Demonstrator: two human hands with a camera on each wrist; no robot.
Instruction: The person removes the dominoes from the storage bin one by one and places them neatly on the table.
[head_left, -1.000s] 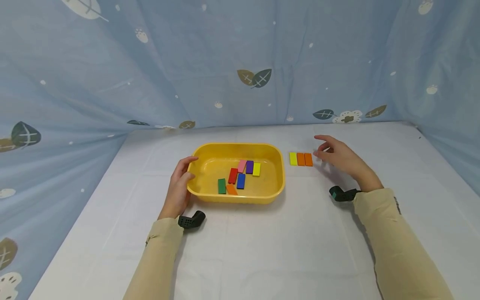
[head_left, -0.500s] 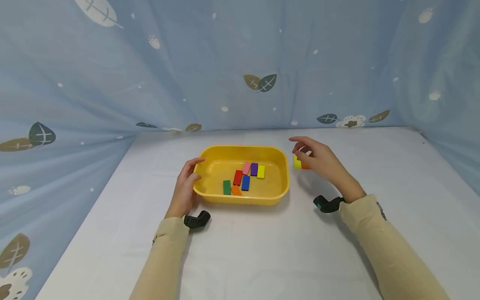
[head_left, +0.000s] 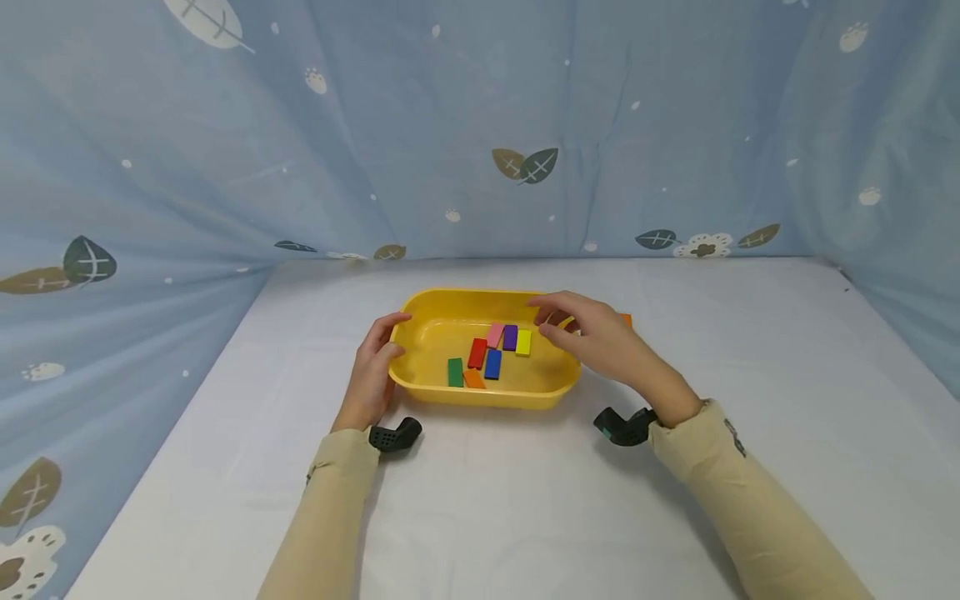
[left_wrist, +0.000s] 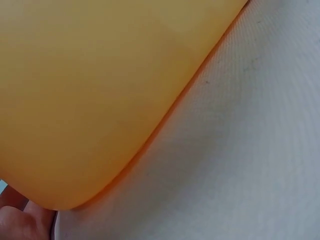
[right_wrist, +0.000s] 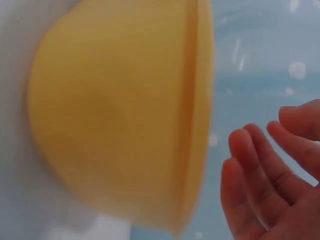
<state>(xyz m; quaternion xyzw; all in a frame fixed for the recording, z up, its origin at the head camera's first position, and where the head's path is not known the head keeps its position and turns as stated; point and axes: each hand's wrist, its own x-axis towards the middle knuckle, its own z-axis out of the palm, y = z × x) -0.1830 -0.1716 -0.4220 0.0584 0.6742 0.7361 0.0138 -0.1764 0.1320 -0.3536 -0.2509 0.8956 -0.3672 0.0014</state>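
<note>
My left hand [head_left: 367, 375] grips the left end of a yellow plastic tray [head_left: 438, 333], its thumb and a fingertip over the rim. Only a bit of that hand shows beside the tray in the left wrist view. Above the tray's right end hovers my right hand [head_left: 600, 337], fingers loosely bent with nothing visible in them. The right wrist view shows its fingers [right_wrist: 240, 185] spread apart beside the rim. On the tray floor lie small flat tiles: green [head_left: 455, 372], orange [head_left: 474, 380], red [head_left: 477, 353], blue [head_left: 492, 364], pink [head_left: 495, 335], purple [head_left: 510, 337] and yellow [head_left: 523, 342].
Behind the right hand, part of an orange tile [head_left: 627, 319] shows on the white tablecloth [head_left: 480, 483]; the tiles beside it are hidden. A blue patterned curtain [head_left: 420, 125] hangs behind the table and along both sides.
My right hand has moved left from the row of one yellow and two orange tiles to above the tray's right end. The left hand keeps its hold; the view has shifted slightly.
</note>
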